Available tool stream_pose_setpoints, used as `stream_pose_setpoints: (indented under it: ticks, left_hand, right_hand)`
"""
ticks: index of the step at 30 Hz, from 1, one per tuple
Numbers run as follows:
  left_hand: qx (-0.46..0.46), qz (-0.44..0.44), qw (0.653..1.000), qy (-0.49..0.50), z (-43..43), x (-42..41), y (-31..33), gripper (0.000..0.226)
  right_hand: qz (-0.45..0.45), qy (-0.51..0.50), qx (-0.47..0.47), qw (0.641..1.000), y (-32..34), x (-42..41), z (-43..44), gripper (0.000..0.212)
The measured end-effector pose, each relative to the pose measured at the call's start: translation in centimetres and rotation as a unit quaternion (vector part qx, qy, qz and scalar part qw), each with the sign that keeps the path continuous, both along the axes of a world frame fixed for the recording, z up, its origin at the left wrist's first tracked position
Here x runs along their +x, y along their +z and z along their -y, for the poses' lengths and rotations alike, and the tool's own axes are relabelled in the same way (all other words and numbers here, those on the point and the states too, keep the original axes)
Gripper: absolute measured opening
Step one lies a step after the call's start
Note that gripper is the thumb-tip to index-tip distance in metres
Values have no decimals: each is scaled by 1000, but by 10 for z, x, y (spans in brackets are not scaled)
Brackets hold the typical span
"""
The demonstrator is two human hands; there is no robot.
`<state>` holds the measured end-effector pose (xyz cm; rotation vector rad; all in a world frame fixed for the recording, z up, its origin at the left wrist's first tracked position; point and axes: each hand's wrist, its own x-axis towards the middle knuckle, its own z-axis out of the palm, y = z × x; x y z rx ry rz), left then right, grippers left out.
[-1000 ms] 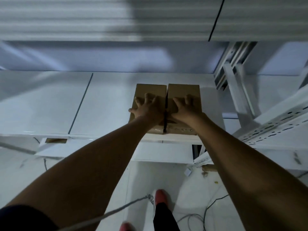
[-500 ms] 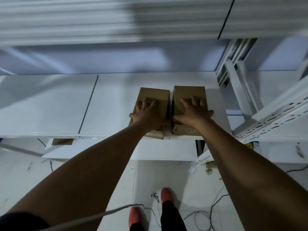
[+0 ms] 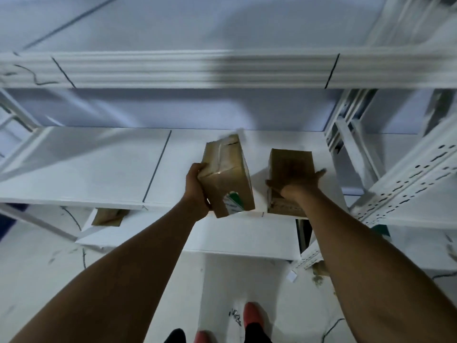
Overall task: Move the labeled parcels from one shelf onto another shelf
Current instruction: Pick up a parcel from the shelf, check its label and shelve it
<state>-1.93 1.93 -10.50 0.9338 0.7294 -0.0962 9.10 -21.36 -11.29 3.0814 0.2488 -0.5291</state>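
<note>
Two brown cardboard parcels are at the front of the white middle shelf [image 3: 99, 169]. My left hand [image 3: 196, 186] grips the left parcel [image 3: 226, 174] by its left side and holds it tilted, lifted off the shelf; a green and white label shows on its near face. The right parcel [image 3: 290, 162] rests on the shelf and overhangs its front edge. My right hand [image 3: 296, 181] lies flat on top of it, fingers spread, thumb over the near left corner.
A white upper shelf [image 3: 197, 70] runs across above the parcels. Perforated white uprights [image 3: 408, 179] stand at the right. A lower shelf [image 3: 185, 233] holds another brown parcel [image 3: 108, 216] at the left. Cables and my red shoes [image 3: 252, 315] are on the white floor.
My left hand has lifted and tilted the left parcel away from the right one. The right parcel stays on the shelf under my right hand. My head has tipped upward.
</note>
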Motion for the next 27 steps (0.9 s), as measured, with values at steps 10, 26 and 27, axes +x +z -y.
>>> stream_pose_setpoints:
  ticks: [10,26,27]
  left_hand:
    - [-248,197,947,50,10,-20,4,74]
    - [159,158,964,-145,-40,-25,45,76]
    - [169,163,961,-148,-39,-25,44,75]
  right_hand:
    - [-291,-292,657,631,43,-40,-84,84]
    - [-115,-168,765,611,63,-53,-70,50]
    - [-112,-164,768,609,64,-56,-71,50]
